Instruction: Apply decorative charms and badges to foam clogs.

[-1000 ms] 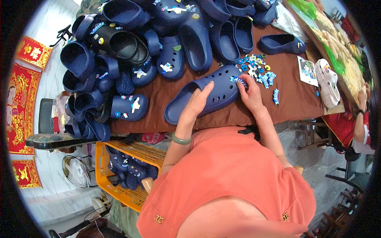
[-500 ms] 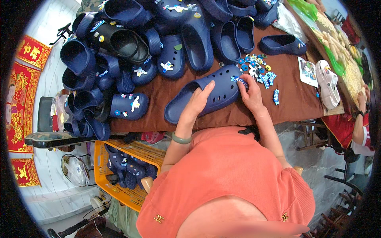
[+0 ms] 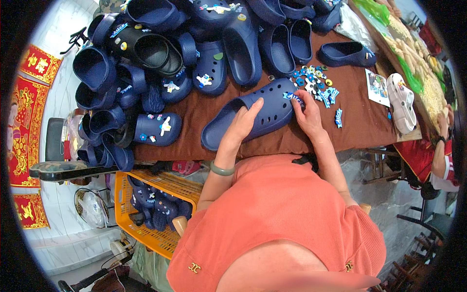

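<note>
A navy blue foam clog (image 3: 265, 109) lies on the brown cloth (image 3: 194, 141) in front of me, its holed toe pointing to the right. My left hand (image 3: 244, 122) grips it at the opening, thumb on top and the other fingers hidden inside. At the toe, my right hand (image 3: 307, 114) is closed on a small blue and white shoe charm (image 3: 292, 97), pressed against the clog's upper. Beyond the toe lies a heap of small charms (image 3: 311, 78) in blue, white, black and yellow. Similar name-shaped charms (image 3: 338, 118) rest to the right.
Many navy clogs (image 3: 95, 68) and a black one (image 3: 151, 51) pile up at the left and back. A white clog (image 3: 402, 104) and a picture card (image 3: 377, 87) lie right. Below left stands an orange crate (image 3: 146, 238) holding clogs. Another person's hand (image 3: 442, 121) shows far right.
Almost nothing differs. Both hands keep their places on the clog and charm; the other person's hand at the far right has shifted slightly.
</note>
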Demonstrator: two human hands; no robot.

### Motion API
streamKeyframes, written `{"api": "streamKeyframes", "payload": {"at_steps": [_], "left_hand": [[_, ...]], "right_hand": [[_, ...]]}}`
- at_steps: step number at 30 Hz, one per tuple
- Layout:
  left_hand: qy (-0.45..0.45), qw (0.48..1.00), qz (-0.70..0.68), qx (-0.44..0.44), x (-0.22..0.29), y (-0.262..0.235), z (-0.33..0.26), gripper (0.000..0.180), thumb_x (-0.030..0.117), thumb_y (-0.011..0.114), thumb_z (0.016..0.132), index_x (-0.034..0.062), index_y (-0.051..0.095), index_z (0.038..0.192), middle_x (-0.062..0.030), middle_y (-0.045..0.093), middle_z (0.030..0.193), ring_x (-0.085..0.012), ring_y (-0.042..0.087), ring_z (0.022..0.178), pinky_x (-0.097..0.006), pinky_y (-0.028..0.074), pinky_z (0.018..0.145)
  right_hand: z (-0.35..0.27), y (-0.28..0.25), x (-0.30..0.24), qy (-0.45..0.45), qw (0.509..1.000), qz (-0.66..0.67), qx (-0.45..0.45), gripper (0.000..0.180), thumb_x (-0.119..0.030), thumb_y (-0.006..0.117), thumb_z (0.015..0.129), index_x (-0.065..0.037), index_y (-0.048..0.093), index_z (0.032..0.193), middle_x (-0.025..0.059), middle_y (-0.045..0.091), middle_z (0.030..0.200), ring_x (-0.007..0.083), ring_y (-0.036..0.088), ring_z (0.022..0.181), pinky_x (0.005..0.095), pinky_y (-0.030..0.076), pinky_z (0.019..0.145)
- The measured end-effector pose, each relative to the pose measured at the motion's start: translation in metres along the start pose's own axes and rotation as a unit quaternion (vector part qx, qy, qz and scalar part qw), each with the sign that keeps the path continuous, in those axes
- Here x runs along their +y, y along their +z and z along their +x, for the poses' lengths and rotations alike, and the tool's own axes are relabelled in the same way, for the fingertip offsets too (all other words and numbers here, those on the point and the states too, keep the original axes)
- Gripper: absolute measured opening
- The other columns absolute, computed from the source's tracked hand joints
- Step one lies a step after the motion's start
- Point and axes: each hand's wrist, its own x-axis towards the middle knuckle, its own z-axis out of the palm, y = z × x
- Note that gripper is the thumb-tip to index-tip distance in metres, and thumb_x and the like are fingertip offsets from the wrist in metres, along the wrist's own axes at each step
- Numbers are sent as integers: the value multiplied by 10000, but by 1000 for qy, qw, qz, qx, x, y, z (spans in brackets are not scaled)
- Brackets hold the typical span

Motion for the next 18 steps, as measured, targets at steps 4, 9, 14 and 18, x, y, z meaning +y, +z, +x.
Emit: {"api": "streamKeyframes", "payload": {"at_steps": [4,9,14,18], "left_hand": [[10,1000,-7,-3,-2,0,2,505,387,503,993,-35,547,1268,-104,633,1160,-160,628,991,-299,507,877],[2,999,29,19,-6,-3,4,498,387,507,991,-33,560,1253,-100,638,1150,-157,627,992,-299,506,876],[18,999,25,15,-6,-2,2,504,396,514,986,-33,566,1245,-97,648,1129,-159,634,973,-299,510,865],[6,999,22,29,-3,2,1,524,414,498,983,-54,587,1202,-119,656,1107,-177,630,977,-318,494,873]], "right_hand": [[-1,0,0,11,1000,-5,-6,201,-128,596,940,-5,573,1098,139,638,953,221,621,859,316,484,776],[1,-1,-2,26,1000,9,-14,181,-122,603,928,-16,573,1073,156,620,950,291,623,868,349,489,781],[0,0,0,18,1000,5,-9,190,-121,603,935,-11,572,1087,133,624,944,235,608,849,319,481,767],[-1,1,1,17,1000,5,-9,206,-123,601,942,-6,570,1109,112,629,940,184,593,837,293,473,762]]}}
